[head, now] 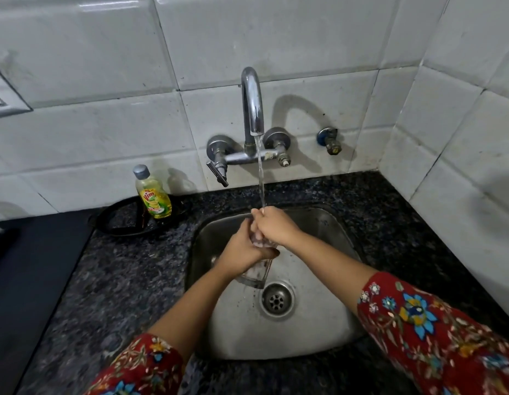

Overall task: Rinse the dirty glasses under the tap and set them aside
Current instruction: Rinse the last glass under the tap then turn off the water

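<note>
A clear glass (pixel 256 273) is held over the steel sink (pixel 327 317), its base pointing down toward the drain (pixel 277 300). My left hand (pixel 243 252) grips its side from the left. My right hand (pixel 273 225) is curled over its upper part, fingers at the rim; the rim itself is hidden. Water runs from the chrome tap (pixel 251 101) in a thin stream (pixel 261 178) onto my right hand's knuckles.
A yellow dish-soap bottle (pixel 153 193) stands on a black ring-shaped stand (pixel 119 220) left of the sink. Dark speckled granite counter (pixel 127 280) surrounds the basin. White tiled walls close in behind and to the right. A small valve (pixel 328 139) sticks out of the wall.
</note>
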{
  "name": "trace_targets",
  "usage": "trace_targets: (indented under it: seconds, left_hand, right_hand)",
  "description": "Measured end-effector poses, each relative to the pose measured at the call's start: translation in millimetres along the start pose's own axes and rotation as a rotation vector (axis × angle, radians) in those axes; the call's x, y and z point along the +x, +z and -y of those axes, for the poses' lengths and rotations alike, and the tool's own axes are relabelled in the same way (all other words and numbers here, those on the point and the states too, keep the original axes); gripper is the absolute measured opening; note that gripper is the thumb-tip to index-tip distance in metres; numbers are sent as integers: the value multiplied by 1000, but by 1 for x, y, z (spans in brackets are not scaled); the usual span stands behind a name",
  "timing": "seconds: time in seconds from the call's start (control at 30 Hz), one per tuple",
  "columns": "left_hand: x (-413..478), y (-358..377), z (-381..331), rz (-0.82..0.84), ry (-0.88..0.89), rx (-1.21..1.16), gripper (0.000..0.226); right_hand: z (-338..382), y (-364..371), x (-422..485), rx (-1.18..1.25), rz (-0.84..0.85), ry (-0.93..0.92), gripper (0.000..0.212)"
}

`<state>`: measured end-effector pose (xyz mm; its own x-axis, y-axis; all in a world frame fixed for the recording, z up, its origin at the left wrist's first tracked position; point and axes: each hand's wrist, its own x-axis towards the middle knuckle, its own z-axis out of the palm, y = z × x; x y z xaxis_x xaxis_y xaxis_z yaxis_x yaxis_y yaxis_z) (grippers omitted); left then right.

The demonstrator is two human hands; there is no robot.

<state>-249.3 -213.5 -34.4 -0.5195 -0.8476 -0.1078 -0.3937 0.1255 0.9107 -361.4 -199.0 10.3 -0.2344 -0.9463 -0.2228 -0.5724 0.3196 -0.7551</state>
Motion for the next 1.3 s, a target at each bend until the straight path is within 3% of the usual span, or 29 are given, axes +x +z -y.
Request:
trace_targets:
  seconds: [0.07,0.1,0.17,0.23,0.4,0.7,0.9,0.97,1.03,1.1,1.17,1.23,1.3]
  left_hand:
    - [-1,0,11,13,-112,-306,25]
    - [-1,1,13,28,-232,-541,19]
    - [0,4,12,37,-500,-997,29]
    - [4,8,6,-32,-648,-1317,39]
    - [19,16,-14,-205,-731,-1545,44]
    - [30,15,-35,-180,-681,-1460,45]
    - [27,20,-19,-67,-483,-1223,47]
    - [27,21,-13,-65,-422,-1089,44]
    - [30,17,-9,-99,-396,-977,32]
    - [35,13,-5,-109,-385,-934,57]
    - [40,12,-3,-124,-445,-912,78]
    - [42,9,-1,-121,-476,-911,68]
    - [36,3,-8,-140,-490,-932,36]
  right_hand:
    - [-4,-2,-1,40,17,-32,34]
    - [-6,-2,-3,48,42,-45,27]
    - [-9,-2,-6,3,102,-48,28]
    - [-11,0,-8,5,128,-35,34]
    - [-3,-7,-6,257,35,56,30]
    - [1,-16,-11,328,-129,22,30]
    - [-7,-14,-31,215,-101,-32,28]
    - [-11,-12,-38,162,12,-31,44]
    - [-15,-9,-42,116,128,-6,75]
    - [-20,-5,-42,-31,190,37,101]
    - [-23,2,-40,-302,96,35,100]
    - [-20,8,-38,-403,-36,5,84]
    - [-9,10,-35,-391,-19,20,81]
